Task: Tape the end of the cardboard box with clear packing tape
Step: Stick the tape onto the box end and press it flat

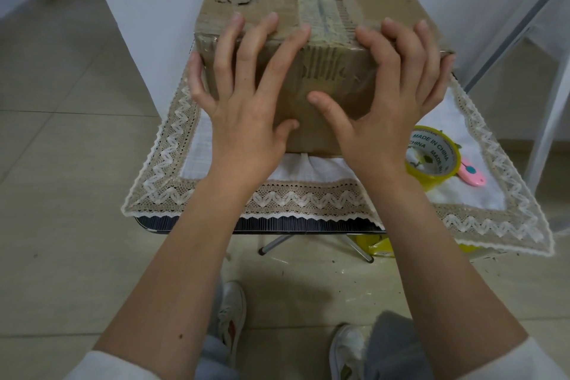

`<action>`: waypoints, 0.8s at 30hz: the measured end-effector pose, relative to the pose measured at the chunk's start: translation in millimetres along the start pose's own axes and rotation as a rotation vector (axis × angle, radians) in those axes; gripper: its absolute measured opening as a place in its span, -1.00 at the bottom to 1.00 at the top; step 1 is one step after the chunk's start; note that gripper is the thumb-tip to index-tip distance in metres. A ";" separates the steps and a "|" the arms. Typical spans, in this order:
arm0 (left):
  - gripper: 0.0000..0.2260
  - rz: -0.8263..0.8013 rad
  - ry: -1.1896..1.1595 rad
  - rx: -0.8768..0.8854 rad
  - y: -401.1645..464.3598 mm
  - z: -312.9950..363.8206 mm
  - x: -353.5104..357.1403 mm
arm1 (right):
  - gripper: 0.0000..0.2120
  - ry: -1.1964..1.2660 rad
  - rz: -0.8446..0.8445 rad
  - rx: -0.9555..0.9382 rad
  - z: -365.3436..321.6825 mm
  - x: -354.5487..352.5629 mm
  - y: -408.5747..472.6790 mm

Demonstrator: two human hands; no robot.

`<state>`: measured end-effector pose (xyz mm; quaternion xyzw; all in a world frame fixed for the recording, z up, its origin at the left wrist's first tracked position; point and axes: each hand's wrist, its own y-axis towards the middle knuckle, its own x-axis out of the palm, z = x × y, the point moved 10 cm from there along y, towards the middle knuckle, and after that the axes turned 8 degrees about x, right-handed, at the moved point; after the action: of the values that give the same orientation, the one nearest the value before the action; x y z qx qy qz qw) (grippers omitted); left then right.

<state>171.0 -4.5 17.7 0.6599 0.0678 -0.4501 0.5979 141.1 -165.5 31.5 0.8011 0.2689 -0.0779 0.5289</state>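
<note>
A worn brown cardboard box [324, 83] lies lengthwise on a small table, its near end facing me. Clear tape runs along the top seam and down over this end, wrinkled at the edge. My left hand [246, 95] lies flat on the left half of the end, fingers spread and curling over the top edge. My right hand [388, 102] presses the right half the same way, thumb pointing inward on the end face. Neither hand holds anything. A roll of packing tape [431, 157] with a yellow core lies on the cloth just right of my right wrist.
A pink box cutter [472, 174] lies beside the roll. A white lace-edged cloth [296, 197] covers the folding table, its corners hanging off. White walls stand close behind, a white frame leg [546, 133] to the right. My feet are on the tiled floor below.
</note>
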 end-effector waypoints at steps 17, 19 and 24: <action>-0.12 0.022 -0.017 -0.009 2.3 -0.7 -5.4 | -0.12 -0.053 -0.120 -0.012 -3.6 1.5 3.2; -0.11 0.034 -0.013 -0.015 2.5 -0.8 -6.0 | -0.24 0.017 -0.078 0.051 -5.0 -3.4 6.0; -0.10 0.046 -0.034 -0.024 1.9 0.1 -7.2 | -0.43 0.063 0.059 0.213 -5.9 -5.7 10.1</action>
<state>168.0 -1.8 23.9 0.6464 0.0477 -0.4466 0.6168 140.5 -165.2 44.5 0.8624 0.2518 -0.0653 0.4343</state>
